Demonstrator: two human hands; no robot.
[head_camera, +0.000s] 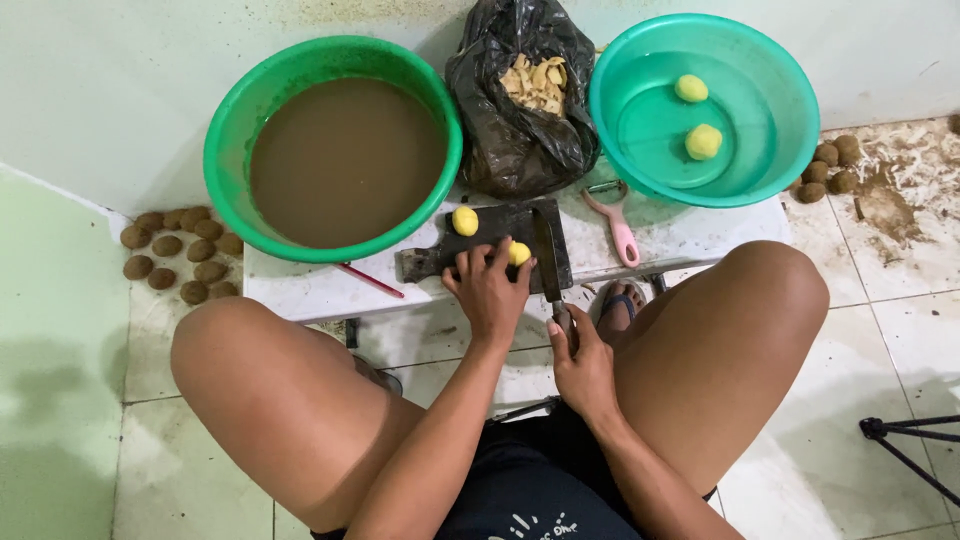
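Observation:
A dark cutting board (495, 232) lies on a low white table (680, 238) in front of me. My left hand (490, 292) presses a peeled yellow potato (518, 253) down on the board. Gripping the handle of a large knife (547, 258), my right hand (583, 362) keeps the blade flat on the board just right of that potato. A second peeled potato (465, 221) sits at the board's far left.
A green basin of muddy water (335, 150), a black bag of peels (522, 95) and a teal basin (740, 170) holding two peeled potatoes stand behind the board. A pink peeler (619, 230) lies at right. Unpeeled potatoes (180, 255) lie on the floor on both sides.

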